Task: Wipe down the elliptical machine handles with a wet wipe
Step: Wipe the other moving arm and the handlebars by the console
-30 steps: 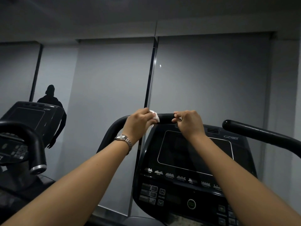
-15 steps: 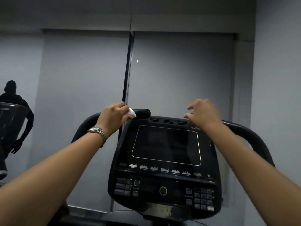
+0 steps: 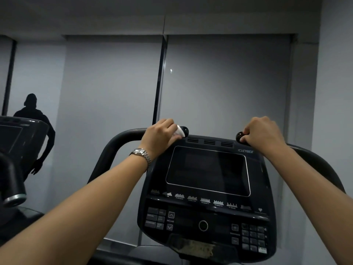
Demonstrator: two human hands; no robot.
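Note:
Two black curved handles rise on either side of the elliptical's console. My left hand (image 3: 159, 135), with a metal watch on the wrist, is closed around the left handle (image 3: 118, 139) close to its rounded tip, pressing a white wet wipe (image 3: 179, 131) against it. Only a small fold of the wipe shows past my fingers. My right hand (image 3: 262, 133) grips the right handle (image 3: 313, 159) just behind its round end cap (image 3: 239, 137).
The dark console (image 3: 208, 188) with screen and keypad fills the space between the handles. A second machine (image 3: 17, 150) with its own handle stands at the left edge. Grey blinds (image 3: 219, 92) hang behind, with a dark figure silhouette (image 3: 36, 131) on the left panel.
My right hand left the left handle's tip, crossed over the console and closed on the right handle. My left hand stayed on the left handle with the wipe. The view swung right, then slightly back.

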